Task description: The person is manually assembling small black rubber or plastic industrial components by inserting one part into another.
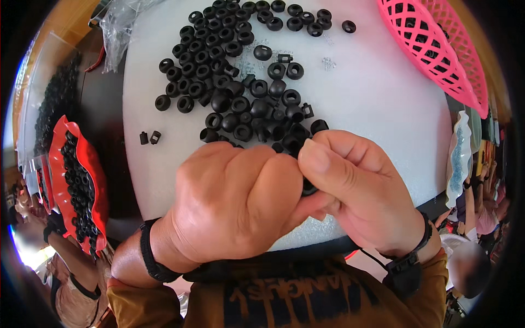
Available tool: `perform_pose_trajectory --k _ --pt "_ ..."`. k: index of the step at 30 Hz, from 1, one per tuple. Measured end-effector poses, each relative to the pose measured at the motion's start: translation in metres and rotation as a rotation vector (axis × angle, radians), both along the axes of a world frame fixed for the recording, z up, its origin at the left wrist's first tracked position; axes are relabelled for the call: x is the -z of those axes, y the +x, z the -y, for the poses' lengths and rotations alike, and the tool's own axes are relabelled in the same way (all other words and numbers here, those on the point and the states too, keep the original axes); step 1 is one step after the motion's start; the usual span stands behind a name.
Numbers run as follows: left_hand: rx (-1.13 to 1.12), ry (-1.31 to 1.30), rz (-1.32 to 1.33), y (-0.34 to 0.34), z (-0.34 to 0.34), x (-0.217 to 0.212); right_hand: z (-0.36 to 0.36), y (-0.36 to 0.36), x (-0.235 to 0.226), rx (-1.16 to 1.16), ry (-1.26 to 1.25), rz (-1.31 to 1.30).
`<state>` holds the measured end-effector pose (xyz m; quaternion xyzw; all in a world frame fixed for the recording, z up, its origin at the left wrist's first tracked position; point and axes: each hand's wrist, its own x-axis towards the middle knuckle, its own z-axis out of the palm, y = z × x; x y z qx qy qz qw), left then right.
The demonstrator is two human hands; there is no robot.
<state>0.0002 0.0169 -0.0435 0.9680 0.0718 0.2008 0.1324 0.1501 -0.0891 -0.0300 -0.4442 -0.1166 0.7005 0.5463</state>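
My left hand (232, 199) is closed, its fingers curled, at the near middle of the white table mat. My right hand (363, 188) presses against it, thumb bent over the forefinger in a pinch. Between the two hands shows the dark edge of a black plastic cord lock (309, 188); most of it is hidden by the fingers. Just beyond my knuckles spreads a heap of round black cord-lock shells (240, 104) with holes through them. A few small black plungers (156, 136) lie loose at the left, and others sit among the shells.
Small clear pieces (328, 64) are scattered on the white mat (383, 98). A pink lattice basket (432, 49) holds black parts at the far right. A red wavy tray (98, 180) of black parts stands left, a white wavy tray (459, 158) right. Other people sit at both sides.
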Motion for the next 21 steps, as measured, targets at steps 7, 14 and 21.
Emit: perform_pose_trajectory --k 7,14,21 --pt "-0.012 -0.222 0.078 0.003 -0.009 -0.002 0.0 0.002 0.007 -0.036 0.104 0.133" --pt "0.034 -0.284 0.177 0.009 -0.01 0.004 0.001 -0.003 0.003 0.019 0.133 0.111" --pt "0.056 -0.393 0.164 0.007 -0.014 0.005 0.001 -0.002 0.006 0.01 0.227 0.163"
